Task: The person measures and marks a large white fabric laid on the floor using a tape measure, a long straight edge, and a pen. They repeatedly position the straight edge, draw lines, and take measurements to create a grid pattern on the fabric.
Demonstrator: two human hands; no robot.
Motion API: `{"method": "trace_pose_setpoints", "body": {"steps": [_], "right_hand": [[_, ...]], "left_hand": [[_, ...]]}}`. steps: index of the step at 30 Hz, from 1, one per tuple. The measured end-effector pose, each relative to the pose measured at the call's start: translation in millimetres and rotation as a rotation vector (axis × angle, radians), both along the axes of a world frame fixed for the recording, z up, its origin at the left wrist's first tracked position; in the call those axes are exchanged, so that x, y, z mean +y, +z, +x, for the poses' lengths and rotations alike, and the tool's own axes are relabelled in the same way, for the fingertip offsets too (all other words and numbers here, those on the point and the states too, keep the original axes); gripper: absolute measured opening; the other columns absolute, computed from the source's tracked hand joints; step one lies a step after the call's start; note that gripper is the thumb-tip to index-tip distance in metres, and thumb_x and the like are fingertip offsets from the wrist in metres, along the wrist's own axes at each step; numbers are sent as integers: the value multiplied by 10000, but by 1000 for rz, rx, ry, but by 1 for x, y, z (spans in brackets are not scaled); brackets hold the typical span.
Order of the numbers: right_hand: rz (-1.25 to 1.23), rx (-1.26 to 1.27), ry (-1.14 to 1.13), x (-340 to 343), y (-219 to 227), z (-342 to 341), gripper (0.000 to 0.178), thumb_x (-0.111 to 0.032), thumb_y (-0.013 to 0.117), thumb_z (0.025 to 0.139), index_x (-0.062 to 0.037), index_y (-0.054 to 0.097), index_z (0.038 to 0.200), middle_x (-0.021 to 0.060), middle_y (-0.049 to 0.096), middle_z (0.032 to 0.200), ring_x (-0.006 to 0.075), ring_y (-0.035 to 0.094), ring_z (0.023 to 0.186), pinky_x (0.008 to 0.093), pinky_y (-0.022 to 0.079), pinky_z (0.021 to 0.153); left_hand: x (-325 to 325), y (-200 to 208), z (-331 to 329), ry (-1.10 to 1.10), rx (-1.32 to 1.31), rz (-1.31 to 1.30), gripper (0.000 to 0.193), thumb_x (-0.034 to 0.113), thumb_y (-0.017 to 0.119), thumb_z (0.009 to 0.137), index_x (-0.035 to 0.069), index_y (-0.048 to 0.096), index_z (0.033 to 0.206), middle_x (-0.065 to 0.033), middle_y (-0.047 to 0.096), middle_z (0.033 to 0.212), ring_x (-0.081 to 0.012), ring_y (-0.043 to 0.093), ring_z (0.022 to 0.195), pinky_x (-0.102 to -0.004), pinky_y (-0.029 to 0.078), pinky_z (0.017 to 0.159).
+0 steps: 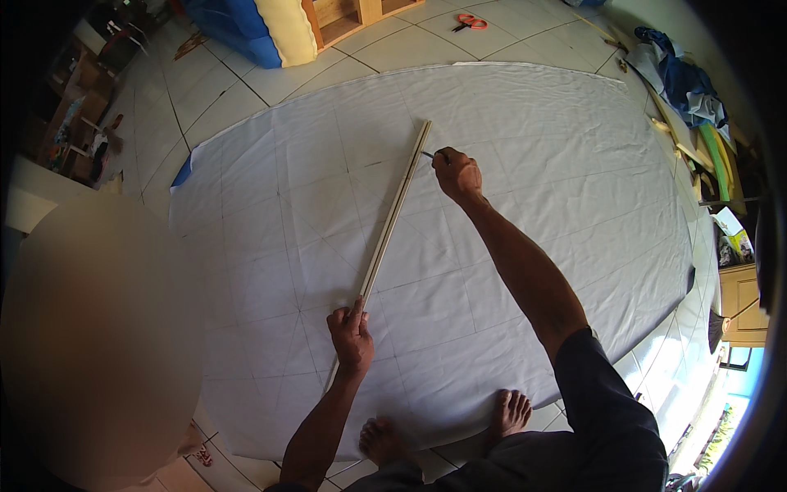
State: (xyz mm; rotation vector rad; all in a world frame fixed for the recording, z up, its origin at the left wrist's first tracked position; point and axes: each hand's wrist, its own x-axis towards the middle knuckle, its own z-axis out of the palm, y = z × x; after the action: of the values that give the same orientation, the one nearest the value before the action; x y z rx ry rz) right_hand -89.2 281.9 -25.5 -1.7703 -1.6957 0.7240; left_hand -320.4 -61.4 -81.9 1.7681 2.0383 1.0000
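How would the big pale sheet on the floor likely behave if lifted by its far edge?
The pale sheet is probably floppy, given how wrinkled its right side looks. Lifting might shift the long strip lying on it, though the left hand touches that strip. Its near edge may stay down, since bare feet appear to rest there.

Creased, mostly matt cloth sheet [533,115], smooth strip [393,211] (wood/metal, can't tell), glossy flr tiles [393,49].

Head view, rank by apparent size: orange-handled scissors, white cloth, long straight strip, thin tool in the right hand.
Largest to smallest:
1. White cloth
2. Long straight strip
3. Orange-handled scissors
4. Thin tool, visible part only; the right hand hides the rest
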Motion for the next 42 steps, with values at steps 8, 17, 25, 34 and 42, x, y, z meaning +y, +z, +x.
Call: {"method": "trace_pose_setpoints", "body": {"steps": [8,17,25,34,42], "right_hand": [[63,-77,-10,14,7,-4,340,-365,609,960,-83,795,993,225,766,968,435,743,952,520,577,868],[77,-147,-72,0,11,-14,324,-336,594,952,-104,803,1040,175,780,956,401,755,918,483,590,840],[73,-157,-93,0,16,-11,333,-343,596,946,-104,805,1048,177,780,960,401,754,923,485,590,844],[32,-78,-92,2,19,-5,351,-357,600,932,-98,808,1045,180,781,966,391,753,934,474,580,868],[52,-32,-72,6,9,-7,341,-338,590,944,-83,807,1007,145,779,872,337,764,839,434,585,808]], "left_hand": [[2,0,-4,-39,-17,32,599,-41,786,873,156,676,1427,-87,541,1084,-285,515,995,-397,502,877],[2,0,-7,-72,-43,43,623,-66,792,854,154,678,1426,-67,542,1052,-267,512,985,-371,504,871],[-2,2,-4,-106,-35,36,623,-72,779,866,147,667,1438,-72,533,1058,-267,505,986,-367,506,872],[-4,4,-2,-84,-7,-19,574,-58,755,900,132,665,1434,-79,522,1064,-279,504,1001,-369,504,887],[-4,2,-2,-79,-15,22,581,-52,758,903,129,654,1445,-88,515,1083,-279,500,1003,-365,503,886]]}}
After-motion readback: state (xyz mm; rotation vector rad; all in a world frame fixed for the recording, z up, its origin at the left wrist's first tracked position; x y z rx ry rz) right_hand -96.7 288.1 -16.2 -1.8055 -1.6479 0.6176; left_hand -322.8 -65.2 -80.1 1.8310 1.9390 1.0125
